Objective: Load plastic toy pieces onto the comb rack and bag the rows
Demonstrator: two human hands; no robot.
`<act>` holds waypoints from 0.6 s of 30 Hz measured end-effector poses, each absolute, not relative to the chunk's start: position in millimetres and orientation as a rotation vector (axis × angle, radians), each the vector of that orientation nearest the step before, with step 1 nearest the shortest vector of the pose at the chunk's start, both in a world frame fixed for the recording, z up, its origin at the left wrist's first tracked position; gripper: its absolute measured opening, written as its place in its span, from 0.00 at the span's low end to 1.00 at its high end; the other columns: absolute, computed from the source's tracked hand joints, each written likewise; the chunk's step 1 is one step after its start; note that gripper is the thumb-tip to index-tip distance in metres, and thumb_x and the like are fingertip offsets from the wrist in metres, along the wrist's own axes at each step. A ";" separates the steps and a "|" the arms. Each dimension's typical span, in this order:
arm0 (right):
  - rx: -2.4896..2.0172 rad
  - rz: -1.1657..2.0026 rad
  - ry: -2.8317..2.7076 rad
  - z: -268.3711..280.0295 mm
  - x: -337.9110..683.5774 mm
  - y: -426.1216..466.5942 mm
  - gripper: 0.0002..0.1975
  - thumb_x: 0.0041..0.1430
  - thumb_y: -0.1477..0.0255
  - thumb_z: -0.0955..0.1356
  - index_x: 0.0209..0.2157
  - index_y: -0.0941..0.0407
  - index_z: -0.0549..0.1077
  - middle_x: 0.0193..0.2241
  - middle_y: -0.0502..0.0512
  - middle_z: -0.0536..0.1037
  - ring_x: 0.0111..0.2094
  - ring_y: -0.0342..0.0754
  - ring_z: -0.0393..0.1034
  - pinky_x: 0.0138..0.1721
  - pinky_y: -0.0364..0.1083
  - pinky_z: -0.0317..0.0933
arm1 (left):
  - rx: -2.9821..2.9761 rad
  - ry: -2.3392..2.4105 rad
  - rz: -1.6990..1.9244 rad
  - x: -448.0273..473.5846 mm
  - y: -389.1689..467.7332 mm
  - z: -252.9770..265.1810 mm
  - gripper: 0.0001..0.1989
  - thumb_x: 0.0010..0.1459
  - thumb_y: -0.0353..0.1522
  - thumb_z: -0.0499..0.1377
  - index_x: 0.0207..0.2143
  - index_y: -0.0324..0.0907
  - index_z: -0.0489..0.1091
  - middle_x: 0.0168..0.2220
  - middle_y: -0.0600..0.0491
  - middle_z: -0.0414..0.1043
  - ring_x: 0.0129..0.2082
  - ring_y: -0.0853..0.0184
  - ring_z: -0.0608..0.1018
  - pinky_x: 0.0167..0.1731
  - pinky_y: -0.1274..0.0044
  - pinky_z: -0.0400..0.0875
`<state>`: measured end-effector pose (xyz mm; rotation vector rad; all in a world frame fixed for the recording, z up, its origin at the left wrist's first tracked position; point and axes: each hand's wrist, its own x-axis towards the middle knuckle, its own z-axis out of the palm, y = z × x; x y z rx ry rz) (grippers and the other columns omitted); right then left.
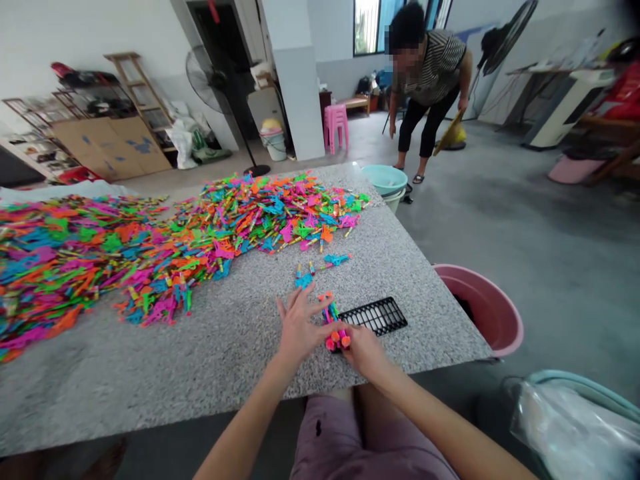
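A black slotted plastic tray point(377, 316) lies near the table's front edge. Several small bright plastic toys point(330, 313), shaped somewhat like pistols, stand bunched at its left end, with round orange and pink ends toward me. My right hand point(367, 352) is closed around the near right side of this bunch; its fingertips are partly hidden. Spread out at the left is my left hand point(299, 327), its thumb and index finger reaching to the toys. Just beyond its fingertips lies a blue toy point(304, 280), with another blue toy point(337, 259) farther off.
A large heap of mixed-colour toys point(270, 210) covers the table's far and left parts. A pink tub point(480, 300) stands off the right edge, a light-blue basin point(385, 177) past the far corner. Another person point(430, 73) bends over behind, holding something yellow. A plastic bag point(575, 427) is lower right.
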<state>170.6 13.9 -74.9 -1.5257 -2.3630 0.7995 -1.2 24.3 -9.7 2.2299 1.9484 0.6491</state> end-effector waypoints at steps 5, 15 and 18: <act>-1.360 1.017 -2.462 -49.3 190.0 77.7 0.16 0.48 0.77 0.73 0.41 0.58 0.77 0.36 0.55 0.80 0.35 0.49 0.74 0.35 0.42 0.61 | 2.175 1.997 0.649 2.6 17.8 -8.9 0.26 0.47 0.48 0.69 0.50 0.59 0.74 0.64 0.51 0.61 0.65 0.42 0.58 0.59 0.41 0.38; -1.683 0.329 -2.326 -71.9 109.5 178.5 0.18 0.70 0.67 0.56 0.50 0.59 0.70 0.52 0.71 0.68 0.49 0.58 0.66 0.42 0.51 0.64 | 2.465 2.019 0.502 1.4 16.2 9.3 0.28 0.47 0.53 0.66 0.52 0.65 0.72 0.66 0.52 0.56 0.67 0.38 0.51 0.57 0.39 0.25; -1.745 0.257 -2.299 -83.0 140.5 171.3 0.15 0.67 0.73 0.59 0.51 0.61 0.68 0.48 0.71 0.72 0.49 0.59 0.65 0.45 0.53 0.62 | 2.533 1.997 0.483 1.5 17.1 12.9 0.26 0.48 0.53 0.65 0.51 0.64 0.73 0.66 0.52 0.56 0.67 0.37 0.49 0.56 0.37 0.23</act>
